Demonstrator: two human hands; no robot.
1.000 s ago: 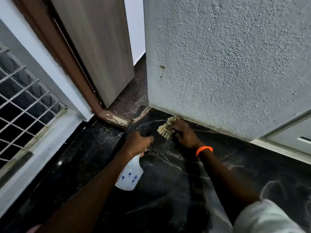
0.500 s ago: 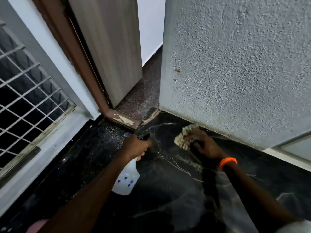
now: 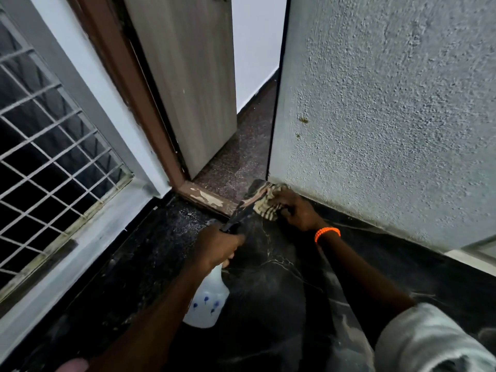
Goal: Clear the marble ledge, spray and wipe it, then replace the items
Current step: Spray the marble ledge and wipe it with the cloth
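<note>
The black marble ledge (image 3: pixel 268 285) with thin white veins fills the lower half of the head view. My right hand (image 3: pixel 298 210), with an orange bead bracelet at the wrist, presses a crumpled striped beige cloth (image 3: pixel 265 205) onto the ledge's far corner, at the foot of the textured wall. My left hand (image 3: pixel 217 247) grips the black trigger head of a white spray bottle (image 3: pixel 208 304) with small blue marks. The bottle hangs just above the ledge, nozzle pointing toward the cloth.
A rough grey-white wall (image 3: pixel 389 116) rises on the right. A wooden door (image 3: pixel 188 84) stands ajar behind a brown frame with a chipped sill (image 3: pixel 206 198). A window with a white metal grille (image 3: pixel 48 146) runs along the left.
My right hand has pushed the cloth farther back into the corner by the door sill. My left hand keeps the spray bottle in about the same pose. My view has shifted left.
</note>
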